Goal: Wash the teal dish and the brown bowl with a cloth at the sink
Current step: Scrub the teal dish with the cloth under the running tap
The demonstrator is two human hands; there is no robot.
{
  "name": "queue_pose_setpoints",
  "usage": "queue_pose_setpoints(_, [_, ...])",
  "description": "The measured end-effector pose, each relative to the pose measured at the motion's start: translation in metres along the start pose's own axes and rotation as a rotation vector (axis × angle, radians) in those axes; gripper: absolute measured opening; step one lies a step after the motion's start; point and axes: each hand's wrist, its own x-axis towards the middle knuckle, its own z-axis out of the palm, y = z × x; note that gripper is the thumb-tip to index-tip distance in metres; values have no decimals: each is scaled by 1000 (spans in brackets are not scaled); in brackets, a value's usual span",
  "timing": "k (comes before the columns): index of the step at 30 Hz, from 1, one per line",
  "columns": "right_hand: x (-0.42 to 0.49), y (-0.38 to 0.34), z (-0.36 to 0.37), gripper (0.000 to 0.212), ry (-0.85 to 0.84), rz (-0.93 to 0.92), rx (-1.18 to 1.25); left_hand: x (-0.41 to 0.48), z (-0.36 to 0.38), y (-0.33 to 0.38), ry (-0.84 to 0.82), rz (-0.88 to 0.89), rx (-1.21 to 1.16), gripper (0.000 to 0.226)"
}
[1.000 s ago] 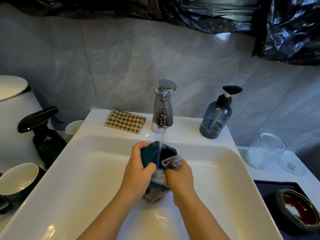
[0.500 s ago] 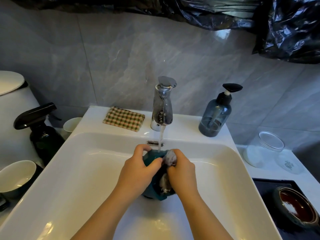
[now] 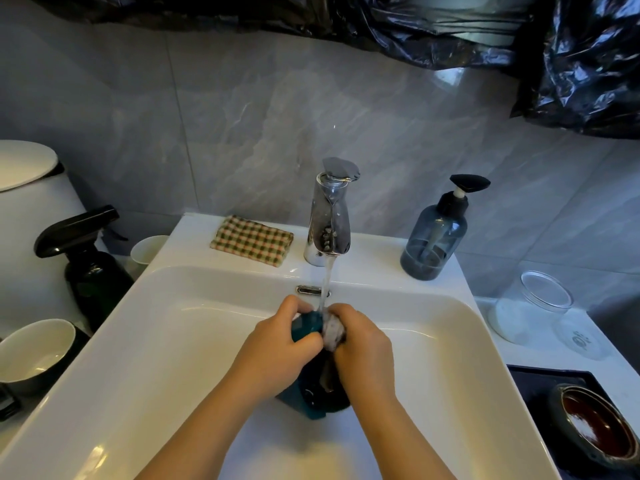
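the teal dish is sitting in the middle of the white sink, right under the tap. it is standing up on its edge, and its inside is looking dark and wet. water is running down from the tap onto its top edge.

the left hand is gripping the dish by its left side, with fingers curled over the rim. the right hand is squeezing a grey cloth in a tight grip and pressing it against the dish.

there is one teal dish and one brown bowl. the brown bowl is waiting on a dark tray to the right of the sink, well apart from the hands. its inside is shining dark red with a white patch, and i cannot tell what the patch is.

there are two cloths: the grey one, and a checked cloth lying on the sink's back edge. there are two bottles. the soap bottle beside the tap is holding a little dark liquid at the bottom. the black spray bottle is standing on the left, and i cannot see inside it. a glass jar on the right is holding something white.
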Motion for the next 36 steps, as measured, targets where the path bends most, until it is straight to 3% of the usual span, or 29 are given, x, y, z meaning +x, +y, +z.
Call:
queue_pose_setpoints(2, [0,1,2,23,81,-126,-30,-1,2,1,-10,5,-21,25])
queue_pose_setpoints(3, [0,1,1,23,64,-68,27,-1,3,1,12,8,-26,24])
queue_pose_setpoints(7, [3,4,4,22,-39,384,386,-2,7,0,184,-7,-74,26])
queue_pose_setpoints(11, [1,-5,14,20,-208,673,793,-4,9,0,321,38,-113,33])
queue_pose_setpoints(13, [1,-6,12,19,-175,669,798,-3,7,1,277,42,-147,35])
queue_pose_setpoints(17, [3,2,1,30,8,408,414,-1,2,3,76,-68,-197,35])
queue_pose_setpoints(21, [2,-2,-5,39,68,245,287,-5,5,5,144,-101,-173,32])
queue_pose_setpoints(25, [4,-3,6,24,83,521,549,-9,10,9,280,-4,-127,31])
queue_pose_setpoints(27, [3,-2,14,23,-47,664,728,-9,11,8,357,-10,-135,29])
queue_pose_setpoints(30, [0,-8,17,27,-296,697,1064,-5,9,4,406,-55,-155,30])
queue_pose_setpoints(32, [0,-9,17,26,-321,691,1041,-3,6,3,364,-60,-141,30])
queue_pose_setpoints(36, [5,3,17,22,-148,732,707,-3,6,2,253,-9,-95,32])
